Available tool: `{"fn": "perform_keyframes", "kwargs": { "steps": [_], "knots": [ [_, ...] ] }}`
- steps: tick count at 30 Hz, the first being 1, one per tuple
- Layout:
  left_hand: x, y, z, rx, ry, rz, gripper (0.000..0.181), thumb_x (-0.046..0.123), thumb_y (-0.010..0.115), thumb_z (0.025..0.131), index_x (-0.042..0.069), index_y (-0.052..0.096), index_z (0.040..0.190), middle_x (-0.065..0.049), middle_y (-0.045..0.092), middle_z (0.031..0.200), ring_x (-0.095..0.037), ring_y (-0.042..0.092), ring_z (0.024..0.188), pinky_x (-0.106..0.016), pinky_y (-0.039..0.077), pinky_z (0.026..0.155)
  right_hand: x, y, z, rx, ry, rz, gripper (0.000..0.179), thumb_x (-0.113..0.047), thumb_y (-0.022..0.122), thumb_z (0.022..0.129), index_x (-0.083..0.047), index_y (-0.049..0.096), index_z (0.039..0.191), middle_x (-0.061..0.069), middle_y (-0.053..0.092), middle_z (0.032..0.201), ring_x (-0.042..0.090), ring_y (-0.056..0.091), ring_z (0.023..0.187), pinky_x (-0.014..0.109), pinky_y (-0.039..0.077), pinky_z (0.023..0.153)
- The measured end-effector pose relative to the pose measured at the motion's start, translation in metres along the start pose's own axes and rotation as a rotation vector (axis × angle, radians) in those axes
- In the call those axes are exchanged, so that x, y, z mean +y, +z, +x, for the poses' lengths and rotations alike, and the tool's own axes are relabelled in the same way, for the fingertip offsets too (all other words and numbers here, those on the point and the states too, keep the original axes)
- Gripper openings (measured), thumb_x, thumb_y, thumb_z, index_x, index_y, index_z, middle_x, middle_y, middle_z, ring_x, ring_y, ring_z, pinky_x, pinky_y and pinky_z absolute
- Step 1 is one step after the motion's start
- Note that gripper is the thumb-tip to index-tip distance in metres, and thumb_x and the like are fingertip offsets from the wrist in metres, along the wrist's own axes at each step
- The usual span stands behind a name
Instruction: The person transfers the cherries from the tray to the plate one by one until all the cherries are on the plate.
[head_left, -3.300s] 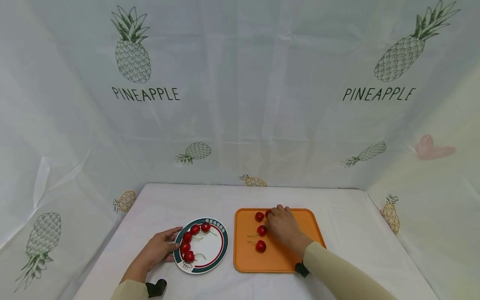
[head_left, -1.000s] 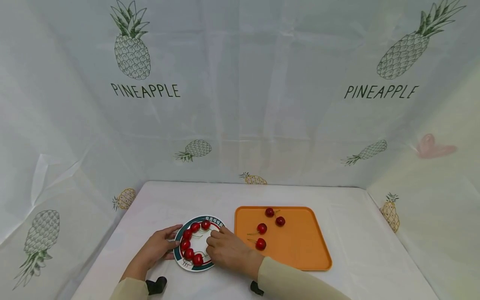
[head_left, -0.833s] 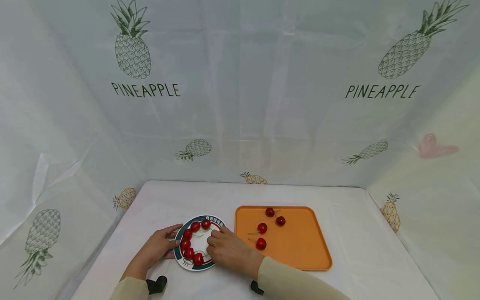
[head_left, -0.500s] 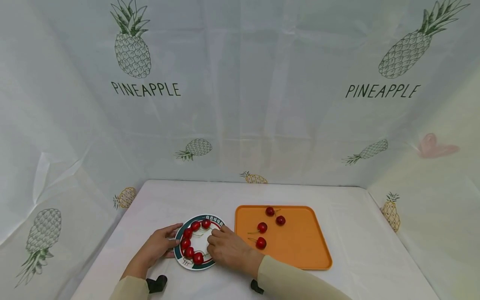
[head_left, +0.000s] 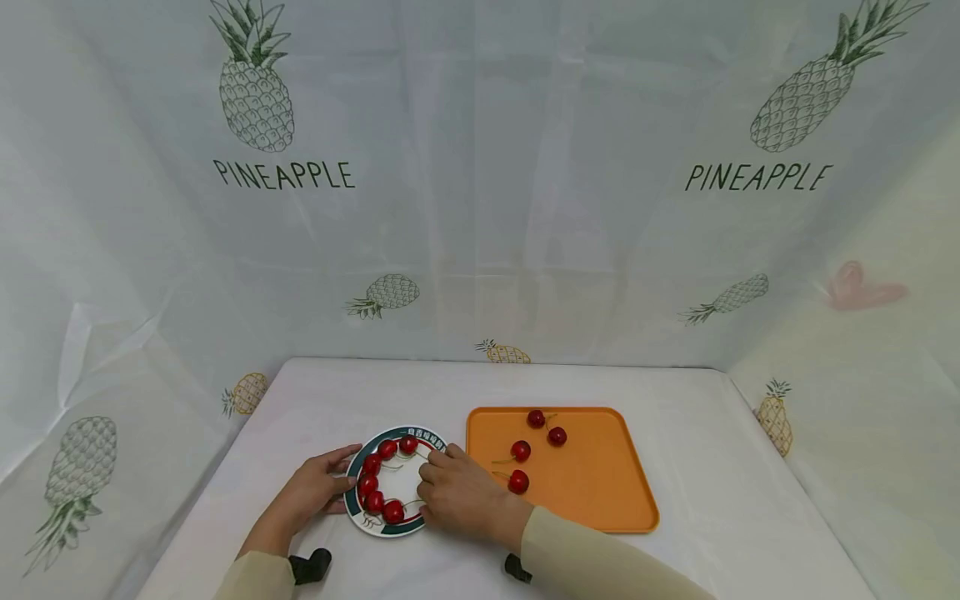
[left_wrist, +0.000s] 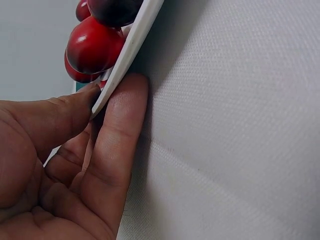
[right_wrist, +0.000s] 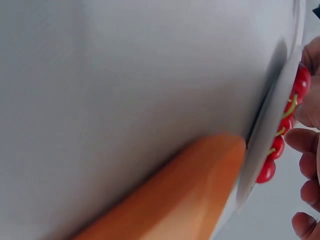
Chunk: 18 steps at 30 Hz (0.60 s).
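My left hand (head_left: 315, 483) pinches the left rim of a round plate (head_left: 375, 523) with a dark green border. In the left wrist view, the thumb lies above the rim and a finger underneath; the plate's edge (left_wrist: 131, 52) is tilted there. Several red cherries (head_left: 372, 502) with stems form an arc along the plate's left side. My right hand (head_left: 465, 497) hovers over the plate's right side, near the stem of the lowest cherry (head_left: 393, 512). Its loosely bent, spread fingers (right_wrist: 309, 165) show nothing between them in the right wrist view.
An orange tray (head_left: 600, 492) lies right of the plate, partly behind my right forearm. Several cherries (head_left: 521, 451) sit on it. White cloth (head_left: 697, 467) covers the table, and a pineapple-print curtain (head_left: 517, 250) stands behind it.
My right hand has come from the tray to the plate, where one more cherry lies in the arc. Lately it has shifted slightly off that cherry. My left hand keeps the rim.
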<state>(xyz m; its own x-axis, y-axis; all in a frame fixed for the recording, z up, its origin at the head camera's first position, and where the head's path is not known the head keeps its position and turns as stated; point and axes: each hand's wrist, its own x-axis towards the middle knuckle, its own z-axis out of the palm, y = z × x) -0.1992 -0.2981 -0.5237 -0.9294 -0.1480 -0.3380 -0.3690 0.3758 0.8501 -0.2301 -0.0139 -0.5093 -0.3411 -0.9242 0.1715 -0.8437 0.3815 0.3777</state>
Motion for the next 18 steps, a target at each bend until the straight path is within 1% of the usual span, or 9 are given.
{"fn": "perform_keyframes", "kwargs": {
  "steps": [3,6,12,14,18],
  "knots": [
    [0.001,0.000,0.000,0.002,-0.005,0.000,0.063,0.001,0.068,0.098,0.011,0.050,0.157,-0.030,0.051,0.148,-0.019,0.070,0.081,-0.037,0.065,0.071,0.006,-0.007,-0.006,0.009,0.023,0.017,0.027,-0.050,0.065,0.102,-0.026,0.076,0.108,-0.010,0.065,0.101,0.014,0.050,0.100,0.027,0.040,0.086],
    [0.000,0.000,0.000,0.015,-0.020,0.006,0.063,0.000,0.067,0.098,0.012,0.050,0.157,-0.029,0.053,0.145,-0.019,0.069,0.080,-0.036,0.065,0.070,0.016,-0.010,-0.016,0.038,0.045,0.008,0.025,-0.047,0.066,0.102,-0.024,0.076,0.109,-0.008,0.065,0.100,0.015,0.049,0.097,0.027,0.041,0.085],
    [0.000,0.002,0.000,0.021,-0.020,0.002,0.063,-0.002,0.067,0.097,0.011,0.051,0.156,-0.029,0.055,0.142,-0.019,0.070,0.081,-0.037,0.065,0.072,0.047,-0.011,-0.043,0.093,0.137,0.044,0.018,-0.038,0.072,0.100,-0.021,0.077,0.102,-0.006,0.060,0.092,0.016,0.045,0.090,0.028,0.038,0.081],
    [0.001,0.003,-0.001,0.022,-0.017,0.002,0.063,-0.002,0.067,0.097,0.011,0.051,0.156,-0.028,0.055,0.141,-0.019,0.069,0.081,-0.037,0.065,0.072,0.057,-0.010,-0.052,0.105,0.171,0.045,0.016,-0.036,0.073,0.100,-0.020,0.076,0.102,-0.005,0.059,0.092,0.017,0.046,0.090,0.030,0.040,0.082],
    [0.003,0.003,-0.001,0.022,-0.010,0.007,0.063,-0.002,0.067,0.097,0.011,0.051,0.156,-0.027,0.056,0.140,-0.019,0.069,0.081,-0.037,0.065,0.071,0.074,-0.009,-0.070,0.127,0.238,0.042,0.015,-0.033,0.076,0.098,-0.018,0.076,0.102,-0.003,0.062,0.094,0.018,0.053,0.094,0.034,0.048,0.089]
  ]
}}
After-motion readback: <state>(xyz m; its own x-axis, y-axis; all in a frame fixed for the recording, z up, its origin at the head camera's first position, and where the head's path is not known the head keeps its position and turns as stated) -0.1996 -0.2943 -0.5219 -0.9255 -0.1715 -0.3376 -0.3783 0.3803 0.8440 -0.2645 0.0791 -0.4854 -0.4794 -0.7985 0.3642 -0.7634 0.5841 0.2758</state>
